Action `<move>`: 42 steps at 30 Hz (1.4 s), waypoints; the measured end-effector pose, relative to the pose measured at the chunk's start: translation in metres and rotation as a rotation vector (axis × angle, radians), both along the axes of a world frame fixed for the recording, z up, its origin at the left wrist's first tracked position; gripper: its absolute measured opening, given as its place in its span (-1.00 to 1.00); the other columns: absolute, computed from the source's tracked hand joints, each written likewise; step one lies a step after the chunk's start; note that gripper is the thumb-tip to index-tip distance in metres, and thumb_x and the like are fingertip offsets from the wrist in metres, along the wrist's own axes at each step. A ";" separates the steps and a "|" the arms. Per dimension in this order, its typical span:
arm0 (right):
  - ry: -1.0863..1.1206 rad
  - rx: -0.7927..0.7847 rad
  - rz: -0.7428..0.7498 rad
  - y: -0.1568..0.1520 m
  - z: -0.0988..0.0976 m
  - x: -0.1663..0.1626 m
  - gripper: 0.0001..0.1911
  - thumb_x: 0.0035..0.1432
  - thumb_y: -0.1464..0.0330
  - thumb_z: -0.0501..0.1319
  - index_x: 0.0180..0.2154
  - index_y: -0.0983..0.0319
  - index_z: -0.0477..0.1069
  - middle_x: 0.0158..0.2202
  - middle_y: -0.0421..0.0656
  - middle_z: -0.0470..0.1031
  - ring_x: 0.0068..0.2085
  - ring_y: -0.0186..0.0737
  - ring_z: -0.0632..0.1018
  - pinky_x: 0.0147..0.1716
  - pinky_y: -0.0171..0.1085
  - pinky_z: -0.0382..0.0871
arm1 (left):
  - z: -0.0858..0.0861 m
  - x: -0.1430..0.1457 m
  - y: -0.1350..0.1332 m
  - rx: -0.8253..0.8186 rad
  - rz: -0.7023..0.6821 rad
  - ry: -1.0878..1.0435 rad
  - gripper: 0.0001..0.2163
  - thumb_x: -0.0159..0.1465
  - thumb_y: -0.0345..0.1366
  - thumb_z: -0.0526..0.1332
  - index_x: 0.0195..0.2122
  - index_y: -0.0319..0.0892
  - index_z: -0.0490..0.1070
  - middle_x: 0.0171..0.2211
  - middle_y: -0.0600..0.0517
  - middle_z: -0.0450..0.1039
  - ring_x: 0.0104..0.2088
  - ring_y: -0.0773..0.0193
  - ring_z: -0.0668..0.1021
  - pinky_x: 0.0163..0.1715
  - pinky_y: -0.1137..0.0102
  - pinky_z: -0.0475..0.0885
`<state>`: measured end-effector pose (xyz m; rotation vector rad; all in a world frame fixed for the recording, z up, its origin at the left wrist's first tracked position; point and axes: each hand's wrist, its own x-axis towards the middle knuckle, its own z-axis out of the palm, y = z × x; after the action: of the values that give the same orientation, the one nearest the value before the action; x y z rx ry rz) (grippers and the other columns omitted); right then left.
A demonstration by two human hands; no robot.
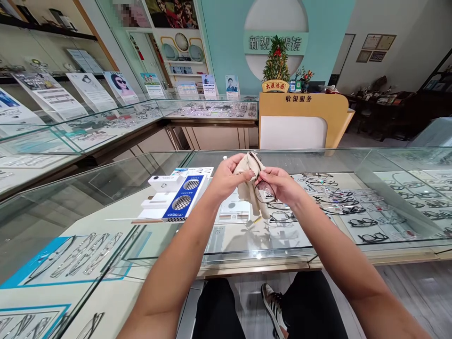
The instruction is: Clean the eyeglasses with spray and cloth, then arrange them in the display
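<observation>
Above the glass counter, my left hand [233, 175] is closed on a beige cleaning cloth [243, 165], which wraps over one side of a pair of eyeglasses [265, 192]. The cloth's loose end hangs down toward the glass. My right hand [280, 182] pinches the dark, thin frame near its bridge, and one round lens shows below the fingers. The other lens is mostly hidden by the cloth and my left fingers. Both hands are close together, almost touching.
A blue-and-white box [185, 197] and small white boxes [165, 182] stand on the counter [226, 266] left of my hands. Rows of eyeglasses [335, 202] lie under the glass at right. Farther back are more display cases and a yellow cashier desk [303, 106].
</observation>
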<state>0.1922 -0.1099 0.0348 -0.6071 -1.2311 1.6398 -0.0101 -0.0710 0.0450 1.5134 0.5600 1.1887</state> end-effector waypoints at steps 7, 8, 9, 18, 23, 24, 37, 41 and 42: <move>-0.009 0.020 -0.025 0.003 -0.007 -0.005 -0.49 -0.02 0.00 0.77 -0.29 0.23 0.73 -0.28 -0.10 0.71 -0.30 -0.30 0.54 -0.23 -0.29 0.45 | -0.002 0.002 -0.001 0.049 0.084 0.000 -0.45 0.26 0.26 0.55 -0.23 -0.21 0.62 -0.35 0.01 0.58 -0.39 0.29 0.50 -0.31 0.40 0.43; -0.014 0.028 -0.045 0.004 -0.007 -0.003 -0.49 -0.02 -0.01 0.77 -0.29 0.23 0.73 -0.27 -0.11 0.71 -0.32 -0.31 0.52 -0.24 -0.29 0.43 | -0.002 -0.001 0.001 0.011 0.019 -0.001 -0.46 0.24 0.23 0.58 -0.16 -0.21 0.64 -0.28 -0.02 0.63 -0.34 0.26 0.54 -0.28 0.39 0.46; -0.017 0.034 -0.059 0.005 -0.007 -0.001 -0.49 -0.01 -0.01 0.76 -0.29 0.22 0.73 -0.27 -0.11 0.71 -0.33 -0.32 0.50 -0.25 -0.29 0.42 | -0.001 -0.003 0.002 -0.031 -0.042 -0.003 -0.47 0.22 0.17 0.61 -0.09 -0.20 0.65 -0.21 -0.06 0.67 -0.30 0.22 0.59 -0.24 0.37 0.49; -0.043 0.033 -0.070 0.005 -0.005 0.002 -0.44 -0.07 -0.05 0.77 -0.31 0.22 0.72 -0.29 -0.12 0.70 -0.35 -0.33 0.44 -0.29 -0.28 0.32 | -0.004 -0.006 0.005 -0.085 -0.103 -0.019 -0.39 0.30 0.30 0.50 -0.03 -0.22 0.67 -0.21 -0.08 0.67 -0.29 0.17 0.61 -0.27 0.35 0.50; -0.060 0.046 -0.064 0.002 0.000 0.004 -0.47 -0.02 -0.03 0.76 -0.32 0.22 0.71 -0.31 -0.14 0.67 -0.34 -0.32 0.42 -0.29 -0.27 0.28 | 0.001 -0.007 0.002 -0.073 -0.038 0.080 -0.41 0.15 0.16 0.68 -0.04 -0.22 0.68 -0.28 -0.01 0.65 -0.34 0.25 0.58 -0.28 0.38 0.50; -0.061 0.051 -0.064 0.002 0.001 0.005 -0.48 -0.01 -0.04 0.75 -0.32 0.22 0.71 -0.31 -0.14 0.66 -0.34 -0.32 0.41 -0.29 -0.27 0.28 | 0.002 -0.007 0.001 -0.086 -0.051 0.079 -0.39 0.10 0.13 0.71 -0.03 -0.22 0.68 -0.28 -0.01 0.66 -0.34 0.24 0.59 -0.27 0.38 0.51; -0.061 0.079 -0.009 -0.003 -0.005 -0.010 -0.43 0.01 -0.11 0.73 -0.34 0.21 0.68 -0.31 -0.15 0.65 -0.28 -0.28 0.50 -0.19 -0.27 0.40 | -0.004 0.011 -0.012 0.108 0.311 0.003 -0.39 0.18 0.32 0.59 -0.42 -0.16 0.49 -0.51 0.11 0.41 -0.49 0.36 0.37 -0.46 0.41 0.31; -0.094 0.112 -0.065 -0.004 -0.001 -0.006 -0.43 0.00 -0.14 0.71 -0.32 0.19 0.70 -0.30 -0.14 0.66 -0.29 -0.26 0.49 -0.20 -0.25 0.39 | -0.005 0.012 -0.009 0.006 0.229 -0.038 -0.34 0.26 0.43 0.47 -0.42 -0.14 0.45 -0.53 0.08 0.43 -0.51 0.32 0.40 -0.47 0.37 0.32; -0.099 0.121 -0.092 -0.004 0.000 -0.004 -0.43 0.00 -0.15 0.71 -0.32 0.19 0.70 -0.29 -0.13 0.67 -0.30 -0.26 0.48 -0.21 -0.25 0.38 | -0.006 0.012 -0.007 -0.040 0.186 -0.060 -0.34 0.23 0.44 0.49 -0.39 -0.14 0.48 -0.51 0.06 0.46 -0.49 0.29 0.45 -0.45 0.36 0.36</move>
<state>0.1882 -0.1137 0.0348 -0.6663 -1.3437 1.4624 0.0024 -0.0779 0.0395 1.4103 0.6916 1.3531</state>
